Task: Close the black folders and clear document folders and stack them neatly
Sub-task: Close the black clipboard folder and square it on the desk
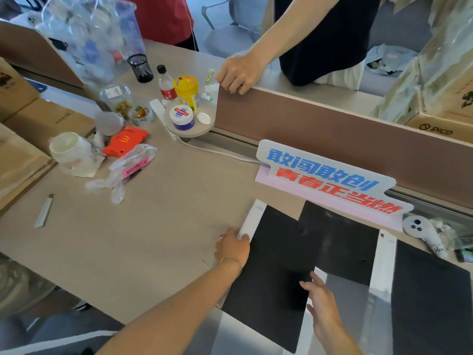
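**Black folders, not yet stacked**

Black folder (271, 272) lies on the surface (166, 226) in front of me. My left hand (231, 248) pinches its white spine (252, 220), fingers curled closed on that edge. My right hand (323, 306) hovers spread and empty over the cover's near corner. Squaring seems underway; next I'd slide it onto the second folder (343, 242) overlapping behind.

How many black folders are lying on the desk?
3: near folder under the left hand, middle folder beside the sign, far-right folder. More may be hidden.
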The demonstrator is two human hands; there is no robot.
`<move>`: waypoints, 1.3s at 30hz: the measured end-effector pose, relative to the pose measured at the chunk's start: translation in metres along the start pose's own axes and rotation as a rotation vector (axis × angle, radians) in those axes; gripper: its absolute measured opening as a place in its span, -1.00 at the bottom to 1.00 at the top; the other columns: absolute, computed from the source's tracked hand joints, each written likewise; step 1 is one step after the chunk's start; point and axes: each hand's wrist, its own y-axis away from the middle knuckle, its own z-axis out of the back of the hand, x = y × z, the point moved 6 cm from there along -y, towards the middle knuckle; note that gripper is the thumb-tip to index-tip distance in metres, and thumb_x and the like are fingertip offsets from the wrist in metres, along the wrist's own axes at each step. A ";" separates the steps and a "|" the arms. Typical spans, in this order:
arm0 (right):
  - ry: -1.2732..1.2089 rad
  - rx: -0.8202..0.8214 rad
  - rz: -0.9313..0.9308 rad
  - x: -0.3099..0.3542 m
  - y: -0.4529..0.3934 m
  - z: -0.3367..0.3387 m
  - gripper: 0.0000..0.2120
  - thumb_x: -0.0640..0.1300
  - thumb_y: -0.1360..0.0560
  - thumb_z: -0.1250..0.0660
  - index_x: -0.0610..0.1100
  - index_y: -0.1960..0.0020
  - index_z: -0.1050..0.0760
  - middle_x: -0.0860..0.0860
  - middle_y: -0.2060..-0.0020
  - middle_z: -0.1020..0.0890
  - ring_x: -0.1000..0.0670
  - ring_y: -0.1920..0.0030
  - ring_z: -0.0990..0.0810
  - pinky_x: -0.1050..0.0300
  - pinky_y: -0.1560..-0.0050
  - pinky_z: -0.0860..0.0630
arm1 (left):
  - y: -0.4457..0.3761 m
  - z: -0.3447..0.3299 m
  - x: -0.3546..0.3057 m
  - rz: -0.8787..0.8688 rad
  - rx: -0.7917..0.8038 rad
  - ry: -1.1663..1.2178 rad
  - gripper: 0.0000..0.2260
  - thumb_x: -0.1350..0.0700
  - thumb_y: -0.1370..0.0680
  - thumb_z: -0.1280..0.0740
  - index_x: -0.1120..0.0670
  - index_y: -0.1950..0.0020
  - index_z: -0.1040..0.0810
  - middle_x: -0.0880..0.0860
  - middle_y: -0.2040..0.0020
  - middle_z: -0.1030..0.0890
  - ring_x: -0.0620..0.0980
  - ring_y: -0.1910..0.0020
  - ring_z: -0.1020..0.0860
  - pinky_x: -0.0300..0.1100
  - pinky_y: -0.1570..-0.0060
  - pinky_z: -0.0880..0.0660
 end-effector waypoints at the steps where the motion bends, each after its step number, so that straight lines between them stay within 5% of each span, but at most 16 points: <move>1: -0.005 -0.009 0.000 0.000 -0.002 0.001 -0.41 -0.32 -0.54 -0.28 -0.09 -0.54 -0.31 -0.07 -0.38 -0.52 -0.09 -0.34 -0.47 0.07 -0.20 -0.28 | -0.003 0.001 -0.002 0.009 0.012 0.054 -0.65 -0.03 -0.54 -0.25 0.01 -0.29 -0.55 0.12 -0.22 -0.60 0.15 -0.13 -0.57 -0.04 -0.15 -0.48; 7: 0.049 -0.054 0.081 0.018 -0.006 -0.005 -0.46 -0.41 -0.52 -0.25 -0.13 -0.47 -0.39 -0.17 -0.21 -0.59 -0.16 -0.19 -0.53 -0.03 -0.26 -0.39 | -0.019 0.019 -0.008 -0.016 0.107 0.266 -0.75 0.19 -0.56 -0.25 0.09 -0.22 -0.55 0.11 -0.15 -0.63 0.18 -0.09 -0.63 0.10 -0.15 -0.61; 11: 0.034 -0.018 0.118 0.038 -0.011 -0.041 -0.50 -0.40 -0.55 -0.22 -0.13 -0.46 -0.42 -0.12 -0.18 -0.61 -0.16 -0.15 -0.57 -0.04 -0.18 -0.44 | -0.047 0.063 -0.006 -0.017 0.043 0.319 -0.74 0.21 -0.58 -0.24 0.11 -0.24 -0.56 0.12 -0.17 -0.63 0.16 -0.09 -0.61 0.07 -0.18 -0.59; 16: 0.009 0.081 0.083 0.058 -0.018 -0.117 -0.59 -0.33 -0.59 -0.22 -0.07 -0.39 -0.50 0.02 -0.22 -0.60 -0.15 -0.26 -0.52 -0.14 -0.41 -0.36 | -0.080 0.129 0.007 -0.048 -0.102 0.293 -0.71 0.22 -0.61 -0.25 0.11 -0.29 -0.61 0.12 -0.19 -0.67 0.14 -0.15 -0.61 -0.08 -0.20 -0.52; 21: -0.079 0.138 0.120 0.079 -0.025 -0.192 -0.68 -0.41 -0.55 -0.21 -0.08 -0.13 -0.56 0.04 0.00 -0.61 0.03 0.02 -0.56 0.02 -0.18 -0.42 | -0.122 0.183 0.020 -0.051 -0.211 0.235 -0.68 0.25 -0.61 -0.23 0.13 -0.33 -0.61 0.15 -0.22 -0.67 0.19 -0.21 -0.59 -0.13 -0.21 -0.46; 27: 0.033 0.242 0.117 0.080 -0.053 -0.269 -0.44 -0.39 -0.55 -0.22 -0.22 -0.54 -0.28 -0.11 -0.50 -0.38 -0.13 -0.48 -0.36 0.10 -0.34 -0.31 | -0.176 0.223 0.024 -0.080 -0.295 0.123 -0.66 0.22 -0.64 -0.19 0.09 -0.37 -0.59 0.15 -0.28 -0.64 0.22 -0.26 -0.56 -0.20 -0.17 -0.38; 30: 0.092 0.256 0.134 0.083 -0.064 -0.290 -0.41 -0.37 -0.53 -0.27 -0.19 -0.54 -0.28 -0.10 -0.53 -0.35 -0.12 -0.52 -0.32 0.01 -0.50 -0.26 | -0.202 0.231 0.026 -0.085 -0.336 0.020 -0.65 0.18 -0.64 -0.17 0.04 -0.38 -0.57 0.21 -0.22 -0.65 0.26 -0.21 -0.57 -0.06 -0.24 -0.46; 35: 0.177 0.305 0.174 0.090 -0.079 -0.314 -0.33 -0.36 -0.50 -0.28 -0.06 -0.57 -0.25 -0.01 -0.51 -0.40 -0.05 -0.48 -0.39 0.00 -0.49 -0.30 | -0.232 0.230 0.032 -0.067 -0.376 -0.061 -0.64 0.14 -0.64 -0.15 -0.01 -0.39 -0.56 0.28 -0.08 -0.54 0.28 -0.09 -0.52 0.02 -0.22 -0.48; 39: 0.267 0.349 0.241 0.083 -0.092 -0.324 -0.17 -0.09 -0.37 -0.40 0.17 -0.56 -0.15 0.12 -0.53 -0.35 -0.03 -0.51 -0.35 -0.14 -0.49 -0.32 | -0.235 0.230 0.028 -0.060 -0.414 -0.163 -0.65 0.09 -0.65 -0.13 -0.03 -0.39 -0.53 0.23 -0.13 -0.50 0.25 -0.13 -0.47 0.05 -0.19 -0.45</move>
